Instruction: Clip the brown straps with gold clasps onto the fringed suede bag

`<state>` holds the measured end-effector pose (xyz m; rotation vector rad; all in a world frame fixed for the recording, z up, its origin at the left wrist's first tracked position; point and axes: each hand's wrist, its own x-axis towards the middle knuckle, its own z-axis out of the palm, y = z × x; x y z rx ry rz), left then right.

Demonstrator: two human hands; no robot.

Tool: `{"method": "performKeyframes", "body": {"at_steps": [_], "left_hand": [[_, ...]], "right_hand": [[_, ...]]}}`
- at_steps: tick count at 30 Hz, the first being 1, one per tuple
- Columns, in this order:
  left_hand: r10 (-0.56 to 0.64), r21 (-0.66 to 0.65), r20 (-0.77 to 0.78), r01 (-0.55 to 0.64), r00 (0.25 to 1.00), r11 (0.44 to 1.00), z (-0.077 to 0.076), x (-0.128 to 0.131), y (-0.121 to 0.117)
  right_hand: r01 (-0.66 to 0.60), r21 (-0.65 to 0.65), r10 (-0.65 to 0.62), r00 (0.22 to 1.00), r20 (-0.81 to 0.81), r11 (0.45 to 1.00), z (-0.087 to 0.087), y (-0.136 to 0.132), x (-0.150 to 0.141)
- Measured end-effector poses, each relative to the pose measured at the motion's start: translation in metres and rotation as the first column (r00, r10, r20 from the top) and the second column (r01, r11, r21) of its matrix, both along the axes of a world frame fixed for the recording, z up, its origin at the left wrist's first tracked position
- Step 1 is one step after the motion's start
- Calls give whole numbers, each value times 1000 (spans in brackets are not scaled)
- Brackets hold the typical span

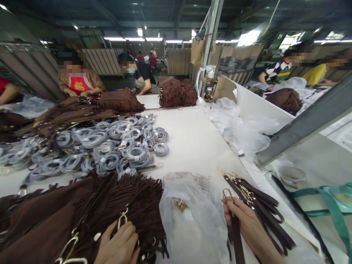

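My right hand (244,218) pinches a dark brown strap (235,238) near its gold clip, which points up above the fingers. Beside it, to the right, lies a fanned bundle of similar brown straps (264,203) with gold clips. On a brown fringed bag (132,198) at the front left, my left hand (119,242) has its fingers curled around a gold clasp (122,220). Larger gold hardware (68,249) lies on the brown bag material left of that hand. Between my hands is a translucent plastic bag (192,220) with small gold pieces in it.
Many coiled straps in grey wrapping (107,146) cover the table's left side. Behind them lie brown bags (118,101) and a fringed stack (177,91). Crumpled white plastic (244,128) and a slanted metal beam (305,124) stand right. Several co-workers are at tables beyond.
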<state>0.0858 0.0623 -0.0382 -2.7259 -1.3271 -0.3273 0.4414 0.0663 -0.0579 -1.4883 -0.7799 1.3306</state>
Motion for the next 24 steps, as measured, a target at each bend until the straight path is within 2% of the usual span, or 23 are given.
{"method": "performKeyframes", "body": {"at_steps": [3,6,8,11,16,20,22,24], "left_hand": [[73,-65,54,-70,996,995,5,6,-2],[175,-165,87,-159,981,973,12,14,-6],[233,-233,65,-212,970,949,17,17,-7],[272,-307,23,-252,962,918,23,21,-8],[280,-328,-34,-275,959,903,22,21,-7],[263,-292,-51,-266,963,919,17,21,-8],[256,-272,-49,-259,965,927,16,21,-9],[250,-262,-43,-253,967,931,14,20,-9]], "right_hand": [[-249,-41,229,934,-273,968,20,-16,-50],[-459,-82,385,818,-427,885,16,-23,-102],[-520,-96,423,777,-466,849,6,-25,-132],[-555,-117,436,751,-497,823,-10,-27,-163],[-629,-128,483,698,-529,767,-19,-29,-180],[-685,-82,583,671,-457,724,-16,-32,-186],[-711,-26,674,677,-296,703,-16,-33,-190],[-727,-3,727,687,-21,687,-17,-34,-193]]}}
